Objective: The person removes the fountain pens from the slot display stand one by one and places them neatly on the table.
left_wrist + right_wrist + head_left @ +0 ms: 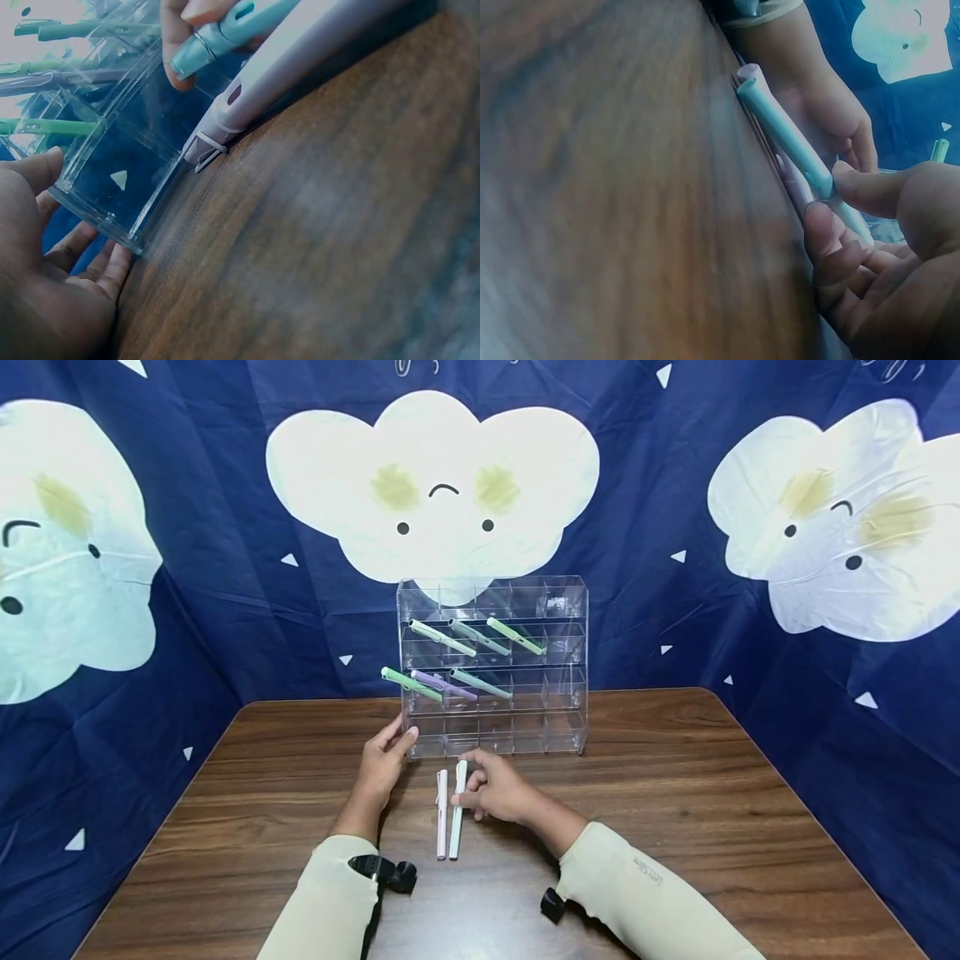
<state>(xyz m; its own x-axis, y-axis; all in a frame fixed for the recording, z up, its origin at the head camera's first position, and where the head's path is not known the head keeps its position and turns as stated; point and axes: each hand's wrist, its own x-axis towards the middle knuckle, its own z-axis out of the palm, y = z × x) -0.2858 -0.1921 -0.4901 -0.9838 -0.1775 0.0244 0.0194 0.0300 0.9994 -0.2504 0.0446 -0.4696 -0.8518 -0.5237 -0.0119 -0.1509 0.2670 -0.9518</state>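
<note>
A clear acrylic pen rack [547,731] with several rows of compartments stands on the table. My left hand [382,764] holds its lower left corner, thumb at the front edge and fingers along the side, as the left wrist view [56,262] shows. My right hand [498,789] pinches a pale mint-blue pen [456,827] between thumb and fingers in front of the rack. Beside that pen, on its left, a pale pink-lilac pen [442,818] lies on the table, clip end toward the rack. The right wrist view shows the thumb [874,191] on the mint-blue pen.
Two middle rows of the rack carry several slanted pens, among them a green pen [411,683], a purple pen [444,685] and a white pen [442,637]. The wooden table [675,810] reaches back to a dark blue cloth [645,643] printed with clouds.
</note>
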